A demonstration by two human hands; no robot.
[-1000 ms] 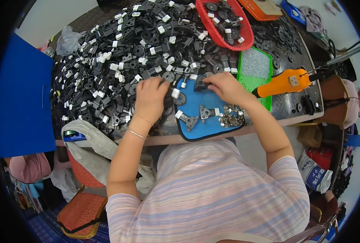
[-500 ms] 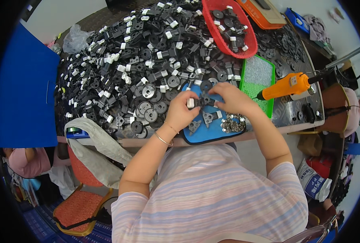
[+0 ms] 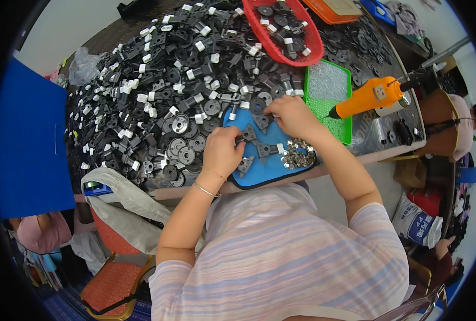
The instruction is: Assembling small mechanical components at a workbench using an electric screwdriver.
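A blue mat lies at the table's near edge between my hands. My left hand is closed, thumb and fingers pinching a small black plastic bracket over the mat's left side. My right hand has its fingertips together at the edge of another black bracket, with a round black disc just beyond. A black piece with a white end and a loose triangular black bracket rest on the mat. Small shiny metal rollers are heaped at its right.
A large pile of black parts with white ends covers the table's left and middle. Behind stand a red basket of parts and a green tray of small clear pieces. An orange electric screwdriver hangs at the right.
The white-ended piece that my left hand held is out of its fingers. That hand has drawn left and now pinches a black bracket. My right hand has shifted slightly; the view has tilted.
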